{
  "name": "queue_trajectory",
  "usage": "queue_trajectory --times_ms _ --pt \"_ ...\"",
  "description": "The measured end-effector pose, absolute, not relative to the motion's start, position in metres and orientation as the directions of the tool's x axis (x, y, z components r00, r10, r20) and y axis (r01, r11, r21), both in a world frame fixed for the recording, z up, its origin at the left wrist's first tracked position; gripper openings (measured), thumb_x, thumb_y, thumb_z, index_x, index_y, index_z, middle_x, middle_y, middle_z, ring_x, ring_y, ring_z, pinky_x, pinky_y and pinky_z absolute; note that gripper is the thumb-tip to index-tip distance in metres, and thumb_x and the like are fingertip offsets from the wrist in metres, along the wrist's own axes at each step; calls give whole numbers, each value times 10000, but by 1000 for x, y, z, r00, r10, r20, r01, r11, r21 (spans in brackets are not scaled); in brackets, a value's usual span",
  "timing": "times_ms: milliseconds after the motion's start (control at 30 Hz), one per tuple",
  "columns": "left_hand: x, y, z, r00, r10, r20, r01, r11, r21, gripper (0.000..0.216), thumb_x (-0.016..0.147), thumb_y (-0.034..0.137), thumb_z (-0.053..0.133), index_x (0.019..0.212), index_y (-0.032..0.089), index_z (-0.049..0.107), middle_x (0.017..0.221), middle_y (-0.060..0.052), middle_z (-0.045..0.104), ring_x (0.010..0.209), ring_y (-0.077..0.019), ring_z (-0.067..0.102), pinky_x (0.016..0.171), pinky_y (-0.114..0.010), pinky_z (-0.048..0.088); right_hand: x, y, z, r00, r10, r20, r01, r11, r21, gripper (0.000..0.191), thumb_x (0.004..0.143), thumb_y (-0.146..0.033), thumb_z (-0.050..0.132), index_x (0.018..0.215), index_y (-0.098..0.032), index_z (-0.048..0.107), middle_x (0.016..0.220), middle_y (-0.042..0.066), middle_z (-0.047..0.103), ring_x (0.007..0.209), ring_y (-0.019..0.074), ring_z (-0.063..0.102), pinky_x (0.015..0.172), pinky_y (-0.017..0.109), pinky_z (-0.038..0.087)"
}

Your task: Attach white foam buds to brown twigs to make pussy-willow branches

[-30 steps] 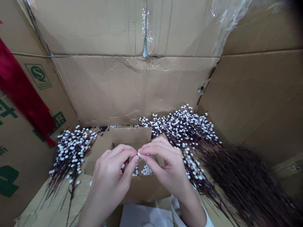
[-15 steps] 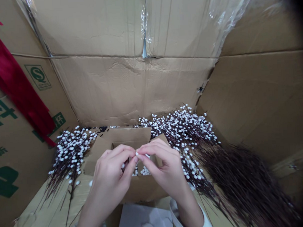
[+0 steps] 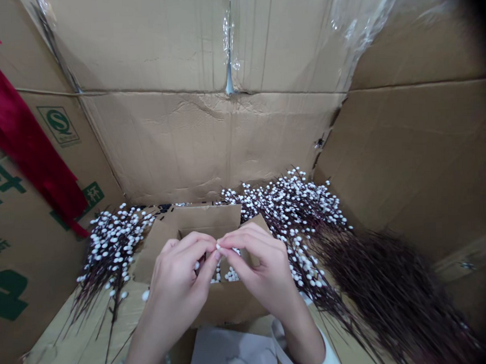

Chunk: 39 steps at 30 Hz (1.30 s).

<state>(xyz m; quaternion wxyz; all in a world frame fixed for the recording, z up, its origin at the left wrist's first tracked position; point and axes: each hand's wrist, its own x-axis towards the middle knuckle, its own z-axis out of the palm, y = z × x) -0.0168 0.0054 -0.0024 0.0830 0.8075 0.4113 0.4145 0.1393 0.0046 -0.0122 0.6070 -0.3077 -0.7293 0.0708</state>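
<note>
Your left hand [image 3: 174,277] and right hand [image 3: 262,269] pinch a tiny round white bud [image 3: 218,246] between their fingertips, steady above the open brown cardboard box [image 3: 204,218].

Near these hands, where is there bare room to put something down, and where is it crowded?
The cardboard flap at lower left is bare below the left bunch of white-budded branches. Crowded: the small cardboard box under the left hand and right hand, hemmed by that bunch and the bigger bunch with dark stems.

Large carton [image 3: 210,146]: around everything
Inside, middle: small cardboard box [image 3: 204,218]
Left of box: pussy willow branches [image 3: 112,250]
Right of box: more pussy willow branches [image 3: 296,217]
Over box: left hand [image 3: 174,280], right hand [image 3: 266,271]
Between hands: white bud [image 3: 218,246]
</note>
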Motion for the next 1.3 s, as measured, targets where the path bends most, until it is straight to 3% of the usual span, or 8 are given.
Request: queue_trajectory --times_ms 333,533,700,767,867,967,1167,1300 --pt "-16 7 -5 335 741 582 595 -645 479 201 902 159 552 751 224 667 838 31 712 721 -141 626 685 -303 399 147 6 -10 -129 597 792 354 773 -526 155 849 -61 658 827 -205 713 779 26 767 739 173 664 683 311 547" --pt "-15 12 -4 225 825 518 345 -564 750 165 851 201 627 750 256 746 866 7 736 804 -153 674 718 -251 502 149 4 -8 -69 584 809 257 794 -551 211 848 -80 669 912 -261 756 871 18 797 795 177 692 744 335 549" --pt "-12 8 -1 62 938 342 23 -344 939 68 787 265 732 748 282 785 839 21 719 594 -97 621 516 -171 515 147 -3 -10 165 654 738 194 712 -674 279 887 -129 614 1064 -312 726 1067 7 766 995 171 681 856 325 528" --pt "-10 6 -1 40 957 288 -98 -283 954 51 780 288 751 777 296 801 859 22 722 614 -89 630 544 -154 533 144 -5 -11 214 747 629 111 621 -776 168 877 -180 636 966 -289 728 925 -5 763 855 156 690 747 283 540" --pt "-8 3 -1 -1 967 257 -199 -252 947 73 760 323 784 822 305 818 931 1 754 818 -127 684 700 -159 561 137 -6 -10 72 885 460 -61 464 -884 31 826 -239 697 853 -254 702 811 -19 738 743 136 676 670 245 534" --pt "-8 3 -2 -12 972 234 -227 -231 946 114 746 364 798 838 304 827 1049 -25 763 969 -171 687 763 -180 567 129 -6 -7 -73 933 353 -171 337 -926 153 769 -227 744 913 -257 702 879 -21 741 787 127 676 719 236 536" --pt "-16 10 -4 -1 948 319 -147 -315 938 69 765 348 791 811 311 826 1052 -16 780 1020 -160 685 816 -161 542 124 -6 -6 -119 958 261 -263 224 -938 136 731 -204 743 856 -234 698 738 -41 670 665 96 597 633 207 505" --pt "-20 9 0 -10 954 299 -185 -296 937 180 766 352 798 943 323 808 1076 7 785 1001 -138 693 834 -150 535 128 -7 -4 -72 957 281 -226 259 -939 110 732 -202 729 835 -225 696 717 -36 659 632 95 579 597 208 488"
